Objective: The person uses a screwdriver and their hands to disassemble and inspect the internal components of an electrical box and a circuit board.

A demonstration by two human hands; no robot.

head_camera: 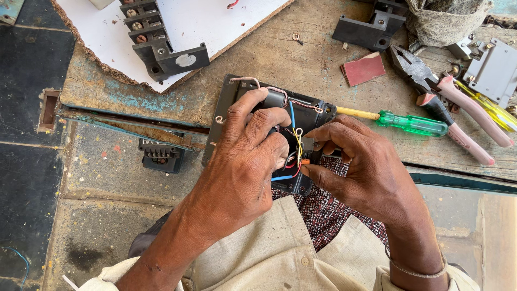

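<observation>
A black electrical unit [312,110] with thin blue, yellow and red wires [295,141] rests at the worn wooden bench's near edge, over my lap. My left hand [249,156] lies over its middle and grips it, fingers curled around the body. My right hand [360,164] comes in from the right, its thumb and fingertips pinching a small orange part [305,161] among the wires. Much of the unit is hidden under both hands.
A green-handled screwdriver [412,123] and pink-handled pliers [458,116] lie right of the unit. A white board [215,21] with a black terminal block [161,48] sits at the back left. A red pad [364,68], black bracket [371,29] and grey part [493,70] lie behind.
</observation>
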